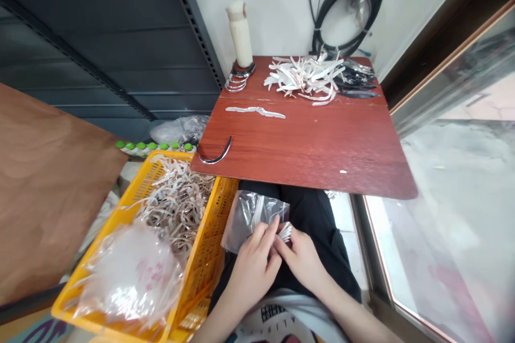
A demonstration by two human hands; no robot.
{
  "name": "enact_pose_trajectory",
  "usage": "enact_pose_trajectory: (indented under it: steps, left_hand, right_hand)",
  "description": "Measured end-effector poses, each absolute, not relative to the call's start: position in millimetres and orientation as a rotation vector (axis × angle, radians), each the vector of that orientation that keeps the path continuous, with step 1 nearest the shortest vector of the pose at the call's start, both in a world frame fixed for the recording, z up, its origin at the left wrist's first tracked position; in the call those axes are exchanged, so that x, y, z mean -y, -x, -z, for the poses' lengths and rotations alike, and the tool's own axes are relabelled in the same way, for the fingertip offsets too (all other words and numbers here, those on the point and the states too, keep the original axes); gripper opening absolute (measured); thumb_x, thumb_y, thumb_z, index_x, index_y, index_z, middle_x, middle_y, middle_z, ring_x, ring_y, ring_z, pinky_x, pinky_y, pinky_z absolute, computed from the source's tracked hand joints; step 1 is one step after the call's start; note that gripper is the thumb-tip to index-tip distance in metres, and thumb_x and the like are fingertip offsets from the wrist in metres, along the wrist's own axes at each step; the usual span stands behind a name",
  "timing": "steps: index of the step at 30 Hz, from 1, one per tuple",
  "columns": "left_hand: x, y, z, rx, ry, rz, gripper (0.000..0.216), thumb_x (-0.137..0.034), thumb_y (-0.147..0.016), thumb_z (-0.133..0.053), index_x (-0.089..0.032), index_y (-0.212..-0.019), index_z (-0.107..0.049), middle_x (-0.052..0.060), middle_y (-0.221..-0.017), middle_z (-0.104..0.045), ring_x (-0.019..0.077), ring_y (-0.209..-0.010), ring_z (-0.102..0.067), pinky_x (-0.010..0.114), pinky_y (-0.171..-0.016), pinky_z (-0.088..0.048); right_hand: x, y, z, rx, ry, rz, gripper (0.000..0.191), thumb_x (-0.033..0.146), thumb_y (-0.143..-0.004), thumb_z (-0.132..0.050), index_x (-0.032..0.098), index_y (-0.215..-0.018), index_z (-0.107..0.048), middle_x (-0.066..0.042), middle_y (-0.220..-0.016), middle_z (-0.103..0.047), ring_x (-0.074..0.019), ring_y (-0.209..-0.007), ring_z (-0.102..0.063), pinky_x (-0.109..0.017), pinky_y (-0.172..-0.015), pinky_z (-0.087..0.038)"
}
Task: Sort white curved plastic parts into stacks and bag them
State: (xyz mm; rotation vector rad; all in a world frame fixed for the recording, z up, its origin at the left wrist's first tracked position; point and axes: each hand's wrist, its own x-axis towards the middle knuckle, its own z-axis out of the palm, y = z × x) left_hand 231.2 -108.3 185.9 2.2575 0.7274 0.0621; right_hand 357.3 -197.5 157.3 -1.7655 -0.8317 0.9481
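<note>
Both hands work in my lap below the table edge. My left hand (251, 262) pinches the mouth of a clear plastic bag (247, 214) that lies on my dark trousers. My right hand (301, 257) is closed on a small bundle of white curved strips (285, 231), whose ends sit at the bag's opening. Some white strips show inside the bag. The fingers of the two hands touch each other at the bundle.
A red-brown table (314, 139) holds a pile of white strips (306, 77), black strips (358, 83), a lone dark curved band (215, 156), a flat white strip (255, 111) and a cream bottle (240, 35). A yellow basket (209, 257) of strips and bagged pieces stands at my left.
</note>
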Motion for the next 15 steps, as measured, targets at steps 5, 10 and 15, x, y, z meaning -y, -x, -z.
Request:
enact_pose_trajectory:
  steps: [5, 10, 15]
  left_hand:
    - [104.3, -227.0, -188.8, -0.772, -2.208, -0.103, 0.065, -0.015, -0.087, -0.040, -0.028, -0.150, -0.033, 0.005, -0.105, -0.057, 0.0164, -0.090, -0.063, 0.031, -0.084, -0.054]
    - [99.7, -230.8, -193.9, -0.737, -2.216, -0.130, 0.059, -0.020, -0.090, -0.041, -0.030, -0.148, -0.038, 0.005, -0.106, -0.059, 0.0169, -0.094, -0.063, 0.030, -0.083, -0.055]
    - [95.3, -233.0, -195.6, -0.763, -2.210, -0.130, 0.057, -0.020, -0.090, -0.042, -0.030, -0.146, -0.042, 0.005, -0.100, -0.060, 0.0161, -0.087, -0.063, 0.030, -0.082, -0.055]
  right_hand:
    - [199.5, -372.3, -157.5, 0.644, 1.598, -1.038, 0.038, 0.049, -0.083, -0.068, 0.019, -0.107, -0.069, 0.004, -0.064, -0.055, -0.0102, -0.055, -0.045, -0.022, -0.053, -0.036]
    - [191.7, -358.6, -160.4, 0.785, 1.596, -0.957, 0.025, 0.039, -0.092, -0.057, 0.019, -0.093, -0.072, 0.001, -0.072, -0.063, -0.0125, -0.064, -0.054, -0.024, -0.062, -0.042]
    - [197.3, -377.2, -179.1, 0.964, 1.667, -0.753, 0.026, 0.033, -0.092, -0.057, 0.026, -0.115, -0.068, -0.002, -0.092, -0.072, -0.0152, -0.072, -0.061, -0.027, -0.067, -0.047]
